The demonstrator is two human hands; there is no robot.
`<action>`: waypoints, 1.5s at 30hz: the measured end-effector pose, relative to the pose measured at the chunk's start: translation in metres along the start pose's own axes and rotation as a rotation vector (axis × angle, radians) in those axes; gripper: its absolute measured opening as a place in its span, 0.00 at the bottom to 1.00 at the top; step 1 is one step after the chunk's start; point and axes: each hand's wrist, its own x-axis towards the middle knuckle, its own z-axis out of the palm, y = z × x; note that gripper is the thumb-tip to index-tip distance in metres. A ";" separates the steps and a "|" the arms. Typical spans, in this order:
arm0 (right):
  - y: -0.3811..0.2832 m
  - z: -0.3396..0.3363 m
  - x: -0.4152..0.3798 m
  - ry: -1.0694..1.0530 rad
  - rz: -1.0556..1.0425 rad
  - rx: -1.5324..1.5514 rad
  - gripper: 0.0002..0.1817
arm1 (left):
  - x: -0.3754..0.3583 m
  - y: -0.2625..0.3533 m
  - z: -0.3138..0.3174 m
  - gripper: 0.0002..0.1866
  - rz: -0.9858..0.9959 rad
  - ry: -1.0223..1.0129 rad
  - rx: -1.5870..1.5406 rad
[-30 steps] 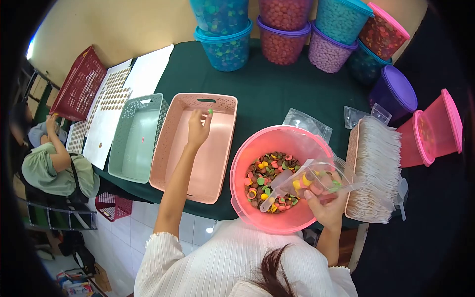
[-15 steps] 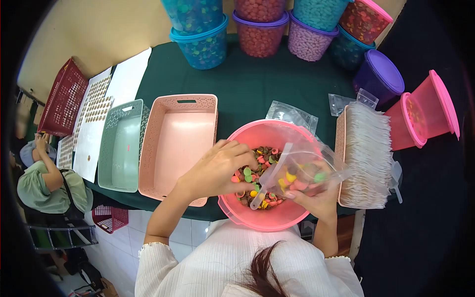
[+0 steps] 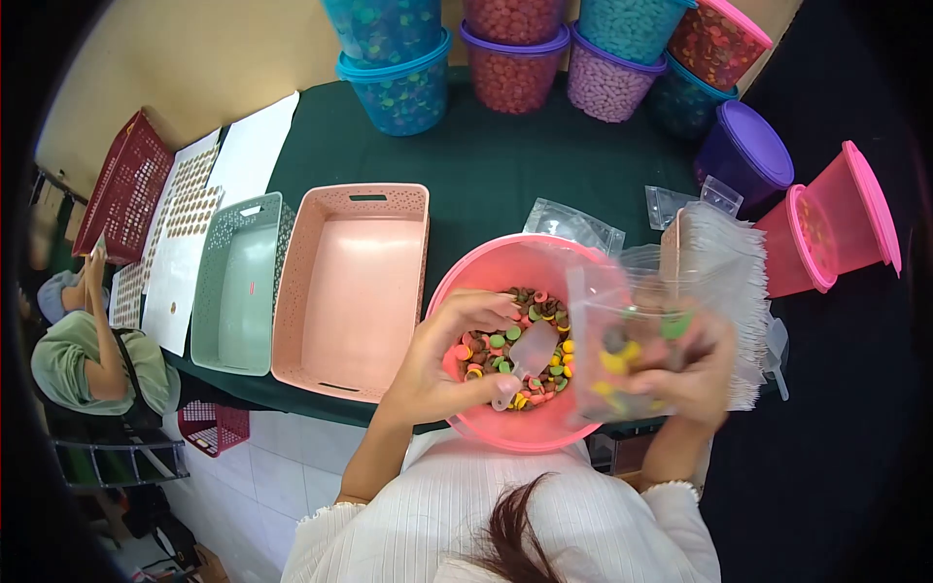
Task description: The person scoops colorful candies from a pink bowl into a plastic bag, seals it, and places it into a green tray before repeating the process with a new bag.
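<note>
Both busy: right hand [image 3: 698, 377] grips the bag [image 3: 604, 364], best kept mouth-up; left hand [image 3: 428, 367] open beside the scoop [image 3: 535, 348]

The bag [image 3: 622, 364] has shifted right, away from the scoop [image 3: 534, 350]; the left hand [image 3: 442, 360] now has its thumb at the handle.

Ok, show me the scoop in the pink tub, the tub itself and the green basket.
Scoop [image 3: 535, 350]: head view, on its bowl.
Pink tub [image 3: 530, 428]: head view, on its near inner wall.
Green basket [image 3: 230, 316]: head view, on its inside floor.
</note>
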 end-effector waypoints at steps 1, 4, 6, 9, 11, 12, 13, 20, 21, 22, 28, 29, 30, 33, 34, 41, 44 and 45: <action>-0.015 -0.014 0.004 -0.149 0.075 -0.173 0.20 | -0.003 -0.002 -0.001 0.28 -0.014 0.064 -0.059; -0.036 -0.021 0.025 -0.533 0.169 -0.591 0.18 | -0.008 -0.002 0.000 0.26 -0.059 0.187 -0.106; -0.032 -0.024 0.034 -0.762 0.195 -0.833 0.17 | -0.011 -0.006 -0.003 0.21 -0.034 0.213 -0.179; -0.026 -0.028 0.038 -0.676 0.653 -0.571 0.20 | -0.013 -0.004 -0.003 0.19 -0.046 0.246 -0.191; -0.025 -0.024 0.038 -0.823 0.716 -0.665 0.21 | -0.013 -0.003 -0.003 0.19 -0.053 0.248 -0.195; -0.023 -0.023 0.039 -0.965 0.775 -0.759 0.23 | -0.012 -0.002 -0.004 0.18 -0.058 0.245 -0.197; -0.022 -0.026 0.040 -0.877 0.889 -0.579 0.26 | -0.012 -0.003 -0.004 0.18 -0.060 0.244 -0.197; -0.015 -0.032 0.043 -0.895 0.724 -0.800 0.27 | -0.012 -0.001 -0.001 0.18 -0.073 0.265 -0.169; -0.003 -0.034 0.035 -0.928 0.533 -0.690 0.26 | -0.011 0.001 -0.001 0.19 -0.101 0.279 -0.125; -0.001 -0.037 0.033 -0.926 0.528 -0.688 0.26 | -0.011 0.001 -0.002 0.19 -0.100 0.277 -0.119; -0.015 -0.037 0.033 -0.934 0.527 -0.712 0.30 | -0.009 0.005 0.002 0.18 -0.120 0.251 -0.111; -0.018 -0.038 0.033 -0.931 0.527 -0.712 0.30 | -0.009 0.005 0.002 0.19 -0.132 0.252 -0.125; -0.022 -0.039 0.032 -0.810 0.507 -0.682 0.31 | -0.009 0.006 0.004 0.20 -0.143 0.254 -0.141; -0.025 -0.032 0.026 -0.644 0.362 -0.694 0.32 | -0.006 0.008 0.010 0.23 -0.159 0.232 -0.197; -0.025 -0.026 0.022 -0.601 0.243 -0.731 0.32 | -0.004 0.010 0.013 0.23 -0.154 0.232 -0.198; 0.024 0.029 0.007 -0.140 -0.206 -0.452 0.29 | 0.001 0.018 0.035 0.35 0.145 0.256 -0.417; 0.041 0.031 -0.002 -0.105 -0.208 -0.322 0.34 | 0.003 0.021 0.039 0.30 0.023 0.244 -0.246; 0.042 0.037 -0.004 -0.130 -0.207 -0.317 0.35 | 0.003 0.025 0.041 0.26 0.048 0.244 -0.270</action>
